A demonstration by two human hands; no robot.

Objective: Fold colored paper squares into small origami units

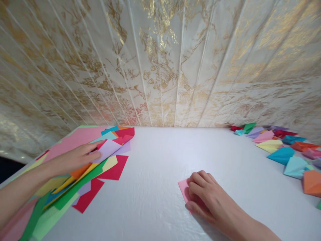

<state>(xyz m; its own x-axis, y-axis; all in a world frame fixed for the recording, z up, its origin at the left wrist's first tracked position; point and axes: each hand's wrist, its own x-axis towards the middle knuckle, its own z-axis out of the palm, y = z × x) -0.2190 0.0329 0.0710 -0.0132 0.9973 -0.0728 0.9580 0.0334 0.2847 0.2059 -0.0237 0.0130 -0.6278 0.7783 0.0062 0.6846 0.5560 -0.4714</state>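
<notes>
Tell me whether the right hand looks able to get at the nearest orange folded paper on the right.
Probably yes: bare white tabletop lies between the right hand and that orange folded paper.

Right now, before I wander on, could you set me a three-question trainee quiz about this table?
1. Which of the hands rests on the small pink paper: (A) left, (B) right, (C) both?
2. Fill in: the folded paper pieces lie on the ___ side of the white table.
3. True or false: the left hand is touching lilac paper.

Key: 1. B, the right hand. 2. Right. 3. True.
</notes>
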